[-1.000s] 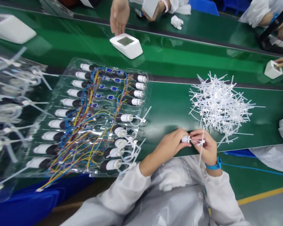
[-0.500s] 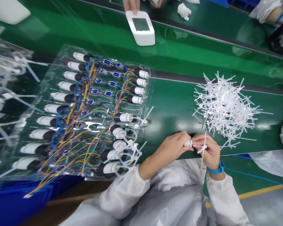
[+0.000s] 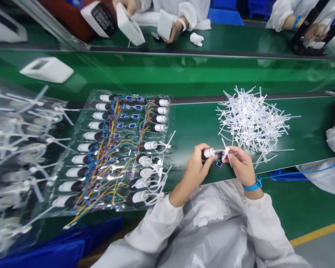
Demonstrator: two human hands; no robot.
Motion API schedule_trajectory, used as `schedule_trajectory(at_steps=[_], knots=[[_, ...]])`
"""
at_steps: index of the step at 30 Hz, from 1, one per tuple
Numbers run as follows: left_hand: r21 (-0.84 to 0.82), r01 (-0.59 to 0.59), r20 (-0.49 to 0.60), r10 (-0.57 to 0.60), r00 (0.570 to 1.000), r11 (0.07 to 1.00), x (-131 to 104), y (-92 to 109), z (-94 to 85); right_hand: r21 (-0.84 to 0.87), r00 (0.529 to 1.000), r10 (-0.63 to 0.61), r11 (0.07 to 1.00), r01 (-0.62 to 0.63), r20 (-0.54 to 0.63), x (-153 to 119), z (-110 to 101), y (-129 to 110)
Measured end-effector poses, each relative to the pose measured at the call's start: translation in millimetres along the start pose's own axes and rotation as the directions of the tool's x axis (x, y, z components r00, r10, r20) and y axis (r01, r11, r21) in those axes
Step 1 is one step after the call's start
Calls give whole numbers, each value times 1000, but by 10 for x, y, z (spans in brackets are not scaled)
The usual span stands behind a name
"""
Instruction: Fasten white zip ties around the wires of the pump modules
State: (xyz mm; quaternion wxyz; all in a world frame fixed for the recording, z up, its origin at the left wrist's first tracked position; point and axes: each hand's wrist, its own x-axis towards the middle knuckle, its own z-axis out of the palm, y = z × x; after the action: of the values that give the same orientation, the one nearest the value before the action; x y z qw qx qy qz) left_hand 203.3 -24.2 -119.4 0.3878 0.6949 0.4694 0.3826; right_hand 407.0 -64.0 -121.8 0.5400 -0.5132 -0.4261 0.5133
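Note:
My left hand (image 3: 197,163) holds a black and white cylindrical part (image 3: 209,153) by its black end, with the white end pointing right. Pinched in my right hand (image 3: 240,163) is a white tube piece with a clip (image 3: 226,153), which reaches toward the cylinder's white end. A small blue part (image 3: 219,163) lies between my hands, just below the cylinder. Beyond my right hand sits a pile of white clipped tubes (image 3: 254,121). To the left, a clear plastic tray (image 3: 170,123) carries rows of similar cylinders with coloured wires; several on its near right have white tubes attached.
Another loaded tray with white tubes (image 3: 19,160) is at the far left. A white housing (image 3: 47,69) lies on the green strip behind. Across the bench, a person's hands (image 3: 173,31) handle white housings. Blue bins (image 3: 58,253) are below at the lower left.
The view has shifted, showing more of the far bench. My hands have moved apart slightly, exposing the cylinder's white end, the tube and the small blue part. The far housing has been lifted from the strip.

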Motion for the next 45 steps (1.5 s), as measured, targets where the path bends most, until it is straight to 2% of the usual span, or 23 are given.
schedule_trajectory(at_steps=[2, 4, 8, 13, 19, 21, 24, 28, 30, 32, 35, 41, 45], knots=[[48, 3, -71, 0, 997, 999, -6, -30, 16, 42, 1000, 20, 999, -19, -4, -8, 30, 28], [106, -27, -99, 37, 994, 994, -1, -56, 23, 33, 1000, 12, 999, -12, -21, -10, 78, 30], [238, -82, -51, 97, 994, 968, 22, -78, 19, 63, 996, -8, 998, 13, -84, -5, 150, 5], [360, -80, -32, 98, 995, 930, 24, -65, 49, 130, 993, -3, 991, 19, -118, -7, 146, -9], [420, -73, -130, 140, 982, 904, -22, -56, 81, 92, 989, -19, 995, 33, -145, -8, 143, 5], [422, -69, -158, 148, 976, 904, -61, -50, 42, 95, 989, -16, 995, 30, -149, -7, 143, 16], [428, -70, -145, 145, 979, 901, -174, 10, -66, 109, 992, -21, 993, 35, -126, -8, 136, 27], [435, -104, -134, 179, 975, 894, -388, 219, -222, 124, 996, -29, 991, 40, -87, -17, 118, 20], [347, -170, -55, 201, 978, 922, -460, 319, -254, 110, 998, -25, 993, 32, -65, -23, 110, 6], [217, -216, 114, 195, 974, 952, -469, 360, -237, 87, 999, -18, 996, 22, -41, -29, 103, -10], [137, -215, 313, 164, 936, 967, -374, 284, -141, 50, 1000, 1, 999, -1, -7, -36, 88, -31], [229, -217, 391, 115, 913, 949, -214, 74, 10, 43, 998, 4, 999, -6, 65, -30, 50, -54], [161, -187, 313, 129, 941, 969, -230, 80, -34, 73, 996, 14, 997, -21, 86, -15, 51, -38]])
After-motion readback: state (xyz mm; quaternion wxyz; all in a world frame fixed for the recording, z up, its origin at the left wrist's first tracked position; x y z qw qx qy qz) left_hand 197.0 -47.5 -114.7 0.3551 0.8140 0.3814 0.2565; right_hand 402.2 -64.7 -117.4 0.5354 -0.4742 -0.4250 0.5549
